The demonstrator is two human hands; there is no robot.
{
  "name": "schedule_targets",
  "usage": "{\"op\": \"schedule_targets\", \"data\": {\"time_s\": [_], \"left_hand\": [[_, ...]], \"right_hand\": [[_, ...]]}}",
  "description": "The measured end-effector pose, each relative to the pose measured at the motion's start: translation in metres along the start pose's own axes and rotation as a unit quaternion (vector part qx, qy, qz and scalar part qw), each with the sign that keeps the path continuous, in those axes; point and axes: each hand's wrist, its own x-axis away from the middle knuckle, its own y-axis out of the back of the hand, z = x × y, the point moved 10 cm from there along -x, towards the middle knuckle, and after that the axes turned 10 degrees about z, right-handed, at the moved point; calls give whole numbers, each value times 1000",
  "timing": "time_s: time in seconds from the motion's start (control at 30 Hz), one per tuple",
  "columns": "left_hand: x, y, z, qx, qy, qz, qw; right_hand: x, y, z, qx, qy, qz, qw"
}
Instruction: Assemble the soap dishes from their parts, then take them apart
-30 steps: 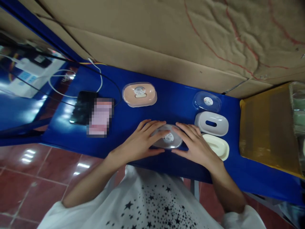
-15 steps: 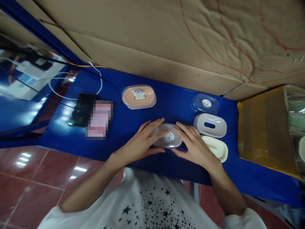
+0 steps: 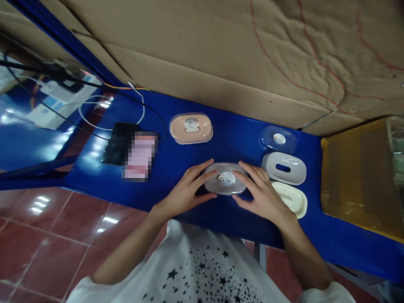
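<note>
A grey soap box [image 3: 225,189] with a transparent lid and a round white label lies on the blue table in front of me. My left hand [image 3: 192,183] grips its left end, thumb along the near side and fingers over the lid and far edge. Around the right end curls my right hand [image 3: 259,187] in the same way. Just right of that hand are a white slotted soap tray [image 3: 293,165] and a cream soap dish base [image 3: 295,200], partly covered by the hand. Behind them rests a loose transparent lid [image 3: 277,139] with a label.
A lidded peach soap box [image 3: 191,128] sits farther back. At the left, a black phone-like device [image 3: 115,143] lies beside a pixelated screen [image 3: 141,155], with cables [image 3: 143,109] running past. A cardboard box [image 3: 362,176] bounds the right; cardboard sheeting [image 3: 205,50] stands behind the table [image 3: 176,168].
My view has shifted slightly, so everything appears a little farther right. The fingers have spread slightly on the lid, showing more of its label. Both hands stay at the grey soap box.
</note>
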Motion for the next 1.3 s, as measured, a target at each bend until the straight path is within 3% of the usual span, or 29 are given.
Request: {"op": "schedule_targets", "data": {"time_s": [0.17,0.47,0.73,0.9,1.13,1.3], "left_hand": [[0,2,-6,-27,-16,-12,999],[-7,4,-19,-123,-5,19,992],[-47,11,-22,-285,47,39,956],[-73,11,-26,-304,27,61,950],[-88,10,-15,-234,-22,48,971],[-94,17,-22,-199,-58,22,978]], "right_hand": [[1,3,1,-4,-3,3,1000],[2,-1,-5,-26,-25,21,999],[4,4,-11,65,-51,-42,996],[5,11,-18,63,-55,-78,993],[7,20,-27,11,-49,-127,991],[13,25,-37,-28,-89,-150,984]]}}
